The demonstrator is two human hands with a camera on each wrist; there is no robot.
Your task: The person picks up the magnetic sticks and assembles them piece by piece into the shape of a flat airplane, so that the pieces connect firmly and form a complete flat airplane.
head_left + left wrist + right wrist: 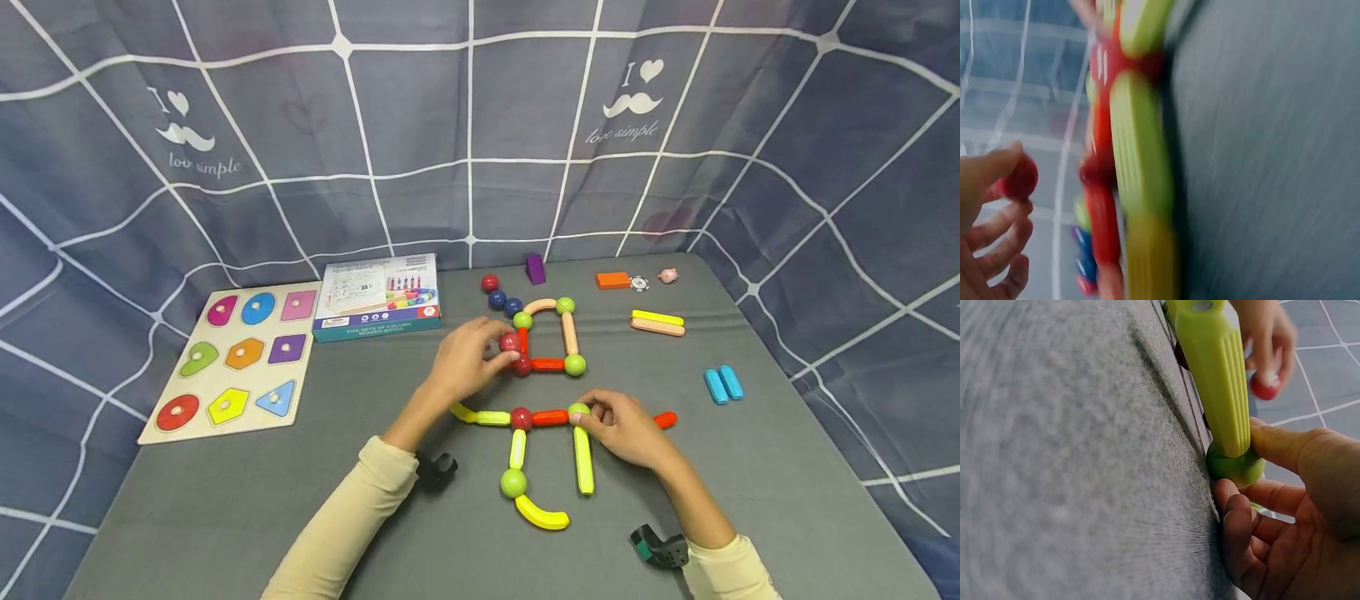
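My left hand [467,360] pinches a red ball [1021,177] between thumb and fingertips, held up over the cloth. Behind it lies a loop of sticks with a red ball [522,365] and green balls [575,365] at its corners. My right hand [626,429] has thumb and fingers around a green ball [1235,464] low by the cloth. From that ball a straight yellow-green stick [583,462] points toward me, and a red stick [551,418] runs left to another red ball [521,418]. Yellow sticks branch from there to a green ball [513,483] and a curved yellow stick [542,514].
A shape puzzle board [251,437] and a flat box [375,333] lie at the left. Blue sticks [723,385], yellow and tan sticks [657,323], an orange block [613,281] and a purple block [536,268] lie to the right and back. A red stick [664,420] shows behind my right hand.
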